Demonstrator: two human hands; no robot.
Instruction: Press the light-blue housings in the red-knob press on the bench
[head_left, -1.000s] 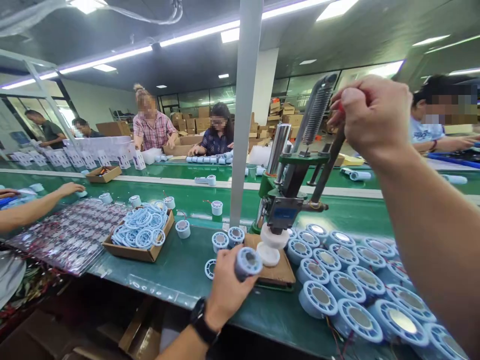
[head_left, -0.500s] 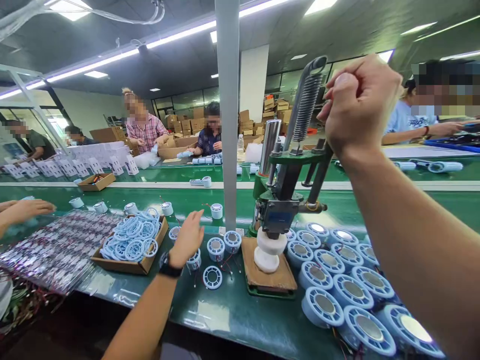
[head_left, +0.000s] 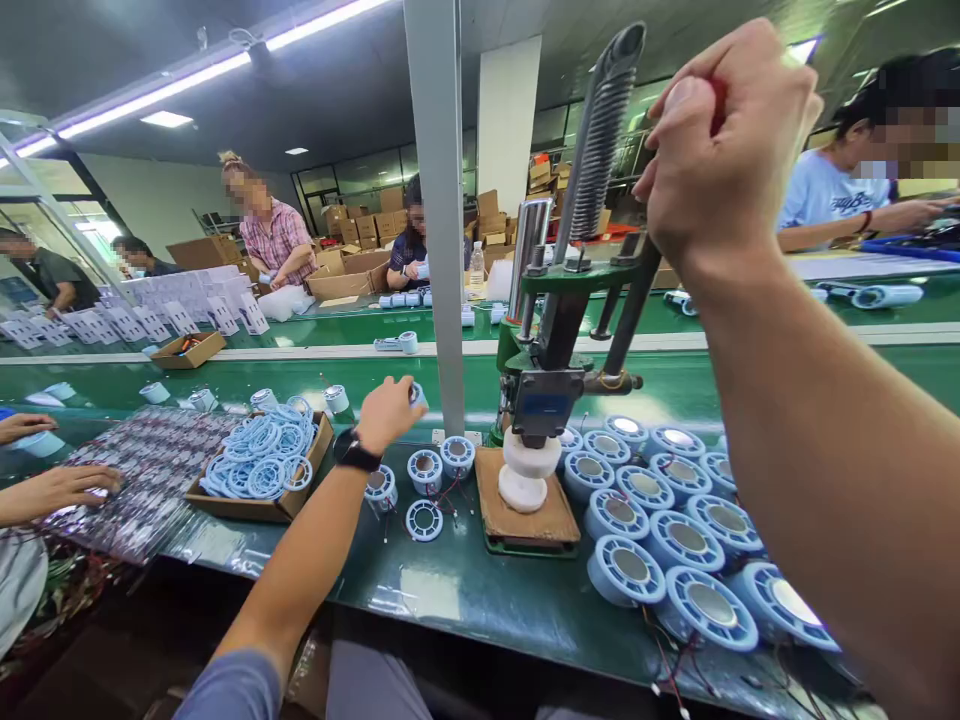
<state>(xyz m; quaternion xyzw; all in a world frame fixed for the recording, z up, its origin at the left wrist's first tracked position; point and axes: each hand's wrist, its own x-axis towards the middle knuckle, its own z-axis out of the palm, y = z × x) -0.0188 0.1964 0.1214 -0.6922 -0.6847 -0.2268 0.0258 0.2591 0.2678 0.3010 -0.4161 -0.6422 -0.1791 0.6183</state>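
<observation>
My right hand is wrapped round the lever handle of a green hand press, high at the right. Under the ram, one white round block sits above another white block on the press's brown base pad. My left hand, with a dark watch on the wrist, reaches onto the green belt. Its fingers close round a small light-blue round housing, which they partly hide. Nearer me stand several similar housings with thin wires and a loose blue slotted ring.
A cardboard tray of blue rings lies left of my forearm, beside rows of wired parts. Many blue housings crowd the press's right side. A grey post rises behind. A co-worker's hands are at far left.
My left hand has moved forward from above the nearer housings to a housing on the belt and closed round it. My right hand stays on the lever. The view has shifted slightly.
</observation>
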